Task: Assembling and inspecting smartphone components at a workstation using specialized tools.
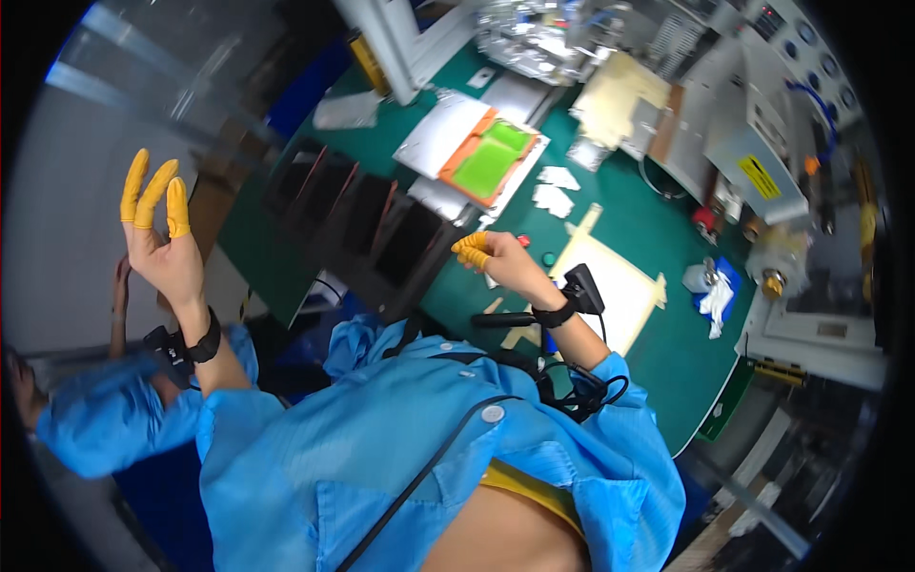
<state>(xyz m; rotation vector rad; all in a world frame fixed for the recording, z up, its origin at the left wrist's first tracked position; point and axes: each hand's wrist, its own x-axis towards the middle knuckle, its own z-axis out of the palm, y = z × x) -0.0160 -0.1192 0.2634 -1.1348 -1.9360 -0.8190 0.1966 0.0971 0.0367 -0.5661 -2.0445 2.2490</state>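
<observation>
1. Green bench mat (658, 238), with a row of dark panels (381, 224) along its left edge.
2. Left hand (164, 250) is up off the bench, fingers spread, holding nothing.
3. Right hand (496, 262) hovers just beside the panels, fingertips pinched; can't tell on what.

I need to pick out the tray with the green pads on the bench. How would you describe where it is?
Start at the green bench mat. At its far side, beside a white sheet and beyond the row of dark flat panels, lies the orange-rimmed tray. Its two bright green pads set it apart; nothing else nearby is orange and green.
</observation>
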